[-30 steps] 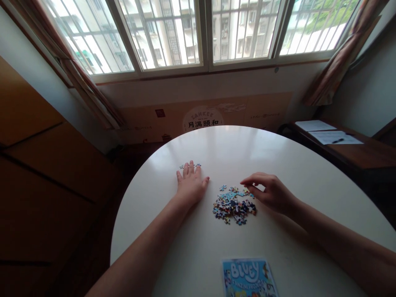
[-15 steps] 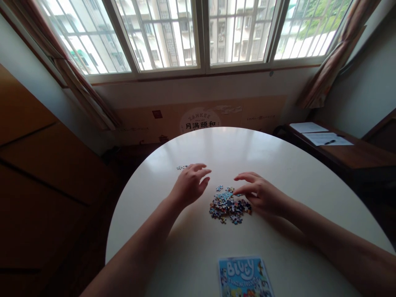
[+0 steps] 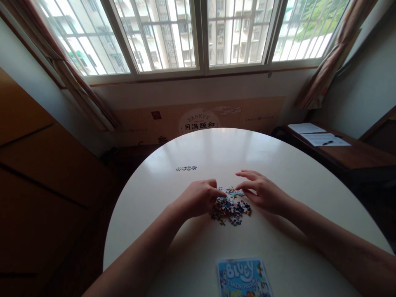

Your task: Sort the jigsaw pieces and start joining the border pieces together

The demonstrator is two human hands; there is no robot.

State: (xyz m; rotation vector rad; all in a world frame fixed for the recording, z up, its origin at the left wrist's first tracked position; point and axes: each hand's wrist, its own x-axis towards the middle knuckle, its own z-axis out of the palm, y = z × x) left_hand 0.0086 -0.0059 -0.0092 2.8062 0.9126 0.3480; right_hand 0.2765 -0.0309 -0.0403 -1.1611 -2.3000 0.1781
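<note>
A pile of small jigsaw puzzle pieces point(image 3: 231, 210) in blue, dark and mixed colours lies on the white round table point(image 3: 297, 247). My left hand point(image 3: 201, 198) is over the pile's left side, its index finger stretched onto the upper pieces and the other fingers bent. Its thumb is hidden. My right hand point(image 3: 260, 192) hovers at the upper right of the pile with fingers spread, the fingertips close to a few pieces; nothing shows in its grasp. Farther back, several puzzle pieces point(image 3: 186, 168) lie in a short row.
A blue picture card reading "Bluey" point(image 3: 244, 278) lies at the near side of the table. To the right stands a brown side table point(image 3: 365, 152) with papers point(image 3: 324, 139) and a pen. A barred window and curtains are behind; an orange-brown cabinet point(image 3: 37, 198) is on the left.
My left hand has come down and to the right from near the back row onto the pile, its index finger now pointing. The row is now uncovered. My right hand has barely moved.
</note>
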